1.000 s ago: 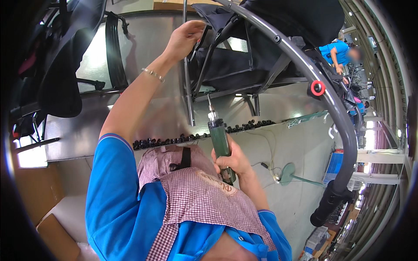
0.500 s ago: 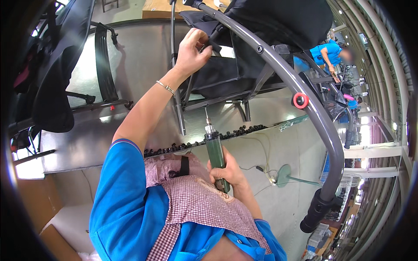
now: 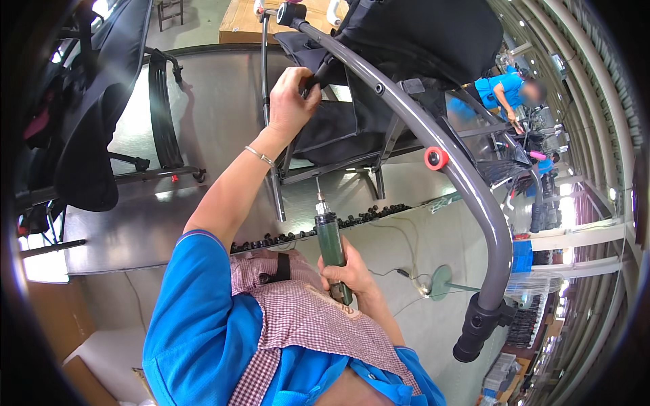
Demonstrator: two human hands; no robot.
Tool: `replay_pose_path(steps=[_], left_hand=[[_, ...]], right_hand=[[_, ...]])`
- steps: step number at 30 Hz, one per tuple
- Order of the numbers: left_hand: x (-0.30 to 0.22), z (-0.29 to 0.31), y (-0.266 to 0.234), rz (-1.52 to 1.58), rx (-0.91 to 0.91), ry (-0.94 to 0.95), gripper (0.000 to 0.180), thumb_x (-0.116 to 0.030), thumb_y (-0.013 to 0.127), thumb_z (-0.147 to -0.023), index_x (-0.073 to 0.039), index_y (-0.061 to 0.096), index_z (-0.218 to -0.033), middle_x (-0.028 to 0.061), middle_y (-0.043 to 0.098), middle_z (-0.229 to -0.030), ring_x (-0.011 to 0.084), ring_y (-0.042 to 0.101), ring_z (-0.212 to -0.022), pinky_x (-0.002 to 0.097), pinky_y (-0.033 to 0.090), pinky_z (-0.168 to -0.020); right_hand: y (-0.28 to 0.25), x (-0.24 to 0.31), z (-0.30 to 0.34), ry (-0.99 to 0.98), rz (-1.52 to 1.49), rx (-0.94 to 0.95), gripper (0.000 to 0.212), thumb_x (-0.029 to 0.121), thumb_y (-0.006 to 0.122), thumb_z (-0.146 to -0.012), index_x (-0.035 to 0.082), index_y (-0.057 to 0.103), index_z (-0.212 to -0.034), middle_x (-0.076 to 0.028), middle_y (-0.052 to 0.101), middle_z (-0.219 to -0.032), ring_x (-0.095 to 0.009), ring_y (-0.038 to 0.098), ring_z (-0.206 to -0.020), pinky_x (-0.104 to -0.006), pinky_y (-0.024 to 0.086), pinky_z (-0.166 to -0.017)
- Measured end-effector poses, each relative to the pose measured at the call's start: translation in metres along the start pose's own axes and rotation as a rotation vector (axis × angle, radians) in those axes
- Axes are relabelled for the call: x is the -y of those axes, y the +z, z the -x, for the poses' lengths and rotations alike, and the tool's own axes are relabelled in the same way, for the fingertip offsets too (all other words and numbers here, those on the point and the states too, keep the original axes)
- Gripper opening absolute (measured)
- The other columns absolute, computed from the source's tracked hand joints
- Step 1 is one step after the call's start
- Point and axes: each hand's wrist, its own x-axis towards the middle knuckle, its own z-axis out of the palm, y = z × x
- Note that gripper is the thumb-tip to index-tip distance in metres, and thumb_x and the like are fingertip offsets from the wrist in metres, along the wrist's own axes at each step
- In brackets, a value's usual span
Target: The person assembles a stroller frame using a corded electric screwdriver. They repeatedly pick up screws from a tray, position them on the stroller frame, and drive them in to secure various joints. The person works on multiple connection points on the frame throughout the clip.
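Observation:
My right hand is wrapped round a green electric screwdriver, held upright in front of my apron. Its bit reaches a grey cross tube of a stroller frame; whether it sits on a screw head is too small to tell. My left hand is closed on a black bar of the same frame, its fingertips partly hidden behind the hand. Black fabric hangs on the frame. A thick curved grey tube with a red-ringed button arches down on the right.
Small black parts line the metal table's near edge. Another black stroller stands at the left. A cardboard box is at the back. A co-worker in blue works at the far right. Beyond the table edge is a green round base.
The stroller frame and its curved tube have shifted left and slightly down in view. My left hand appears lower, still on the bar. The screwdriver's bit stays against the cross tube.

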Motion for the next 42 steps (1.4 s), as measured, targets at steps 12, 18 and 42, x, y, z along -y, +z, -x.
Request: replay_pose_path(steps=[12, 18, 42], left_hand=[[0.029, -0.002, -0.018, 0.094, 0.067, -0.086, 0.009, 0.0, 0.068, -0.08, 0.0, 0.065, -0.089, 0.0101, 0.065, -0.079, 0.0169, 0.063, -0.062, 0.0271, 0.051, -0.06], [0.019, 0.007, -0.024, -0.207, 0.105, 0.273, 0.014, -0.001, 0.073, -0.075, -0.002, 0.065, -0.086, 0.0094, 0.065, -0.081, 0.0255, 0.063, -0.07, 0.0333, 0.053, -0.064], [0.027, 0.027, 0.021, 0.144, 0.042, -0.216, 0.029, 0.004, 0.069, -0.075, -0.002, 0.062, -0.103, 0.0105, 0.063, -0.105, 0.0238, 0.062, -0.095, 0.0298, 0.054, -0.069]], right_hand=[[0.003, 0.002, -0.009, -0.003, 0.022, 0.001, 0.074, 0.026, 0.085, -0.071, 0.001, 0.039, -0.122, -0.01, 0.059, -0.079, -0.02, 0.062, -0.053, -0.029, 0.048, -0.048], [0.002, 0.007, -0.016, -0.007, 0.012, 0.0, 0.074, 0.026, 0.085, -0.071, 0.001, 0.039, -0.123, -0.01, 0.059, -0.079, -0.019, 0.063, -0.053, -0.0295, 0.049, -0.048], [-0.001, 0.095, -0.096, -0.129, 0.018, 0.054, 0.073, 0.041, 0.081, -0.076, 0.002, 0.04, -0.121, -0.01, 0.059, -0.075, -0.019, 0.061, -0.051, -0.0294, 0.051, -0.044]])
